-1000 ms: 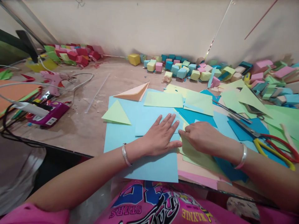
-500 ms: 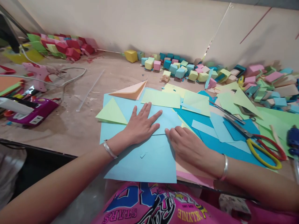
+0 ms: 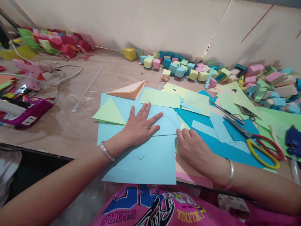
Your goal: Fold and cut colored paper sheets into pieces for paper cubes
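My left hand [image 3: 141, 125] lies flat with its fingers spread, pressing on a folded light blue paper [image 3: 168, 122]. That paper rests on a larger light blue sheet [image 3: 141, 168], its folded edge facing me. At the right end of that edge is my right hand [image 3: 194, 146], its fingers curled in and its thumb side touching the paper's corner; nothing shows in its grip. A green folded triangle [image 3: 109, 113] lies left of my left hand, and a peach folded paper [image 3: 129, 89] lies beyond it. A pale green rectangle [image 3: 162, 98] sits just past my left fingertips.
Scissors [image 3: 251, 135] with red and yellow handles lie at right on blue sheets [image 3: 225, 153], near a blue glue gun [image 3: 293, 141]. At left are a pink glue gun [image 3: 30, 70], a purple tape dispenser [image 3: 28, 111] and a clear glue stick [image 3: 87, 89]. Paper cubes [image 3: 180, 71] line the wall.
My right hand has slid to the right along the folded edge, up to the paper's corner. My left hand stays pressed on the paper. The view has shifted slightly.
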Tool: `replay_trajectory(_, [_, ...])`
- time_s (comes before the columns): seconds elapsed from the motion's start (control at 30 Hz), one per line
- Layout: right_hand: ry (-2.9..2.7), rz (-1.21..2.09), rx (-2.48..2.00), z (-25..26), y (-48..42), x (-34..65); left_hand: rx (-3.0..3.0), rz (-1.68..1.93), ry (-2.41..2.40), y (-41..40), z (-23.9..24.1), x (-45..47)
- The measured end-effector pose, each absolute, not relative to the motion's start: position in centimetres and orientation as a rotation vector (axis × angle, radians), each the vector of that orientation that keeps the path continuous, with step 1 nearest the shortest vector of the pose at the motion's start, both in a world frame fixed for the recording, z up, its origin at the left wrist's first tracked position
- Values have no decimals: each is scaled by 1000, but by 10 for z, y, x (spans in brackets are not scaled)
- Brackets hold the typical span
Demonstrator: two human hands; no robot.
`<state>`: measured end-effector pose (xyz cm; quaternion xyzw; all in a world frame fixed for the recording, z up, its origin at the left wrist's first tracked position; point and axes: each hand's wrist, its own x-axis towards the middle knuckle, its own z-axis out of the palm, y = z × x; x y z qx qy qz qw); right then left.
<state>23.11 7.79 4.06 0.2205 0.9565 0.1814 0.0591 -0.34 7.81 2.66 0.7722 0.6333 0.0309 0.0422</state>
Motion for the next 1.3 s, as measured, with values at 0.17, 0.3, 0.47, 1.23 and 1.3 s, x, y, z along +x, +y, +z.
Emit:
replay_trajectory(0.17, [2862, 564, 714, 45, 71, 231, 2362, 70, 1925, 77, 27, -5])
replay_trajectory(0.3, [2890, 547, 666, 48, 73, 233, 2376, 41, 1911, 78, 33, -4])
replay_trajectory(0.47, [2945, 473, 664, 44, 77, 233, 2597, -15, 1737, 92, 39, 33])
replay_trajectory(1.23, [2866, 137, 670, 62, 87, 227, 2659, 171, 1722, 73, 10, -14])
replay_trajectory(1.3, [2856, 120, 666, 62, 87, 224, 2693, 147, 1716, 74, 7, -16])
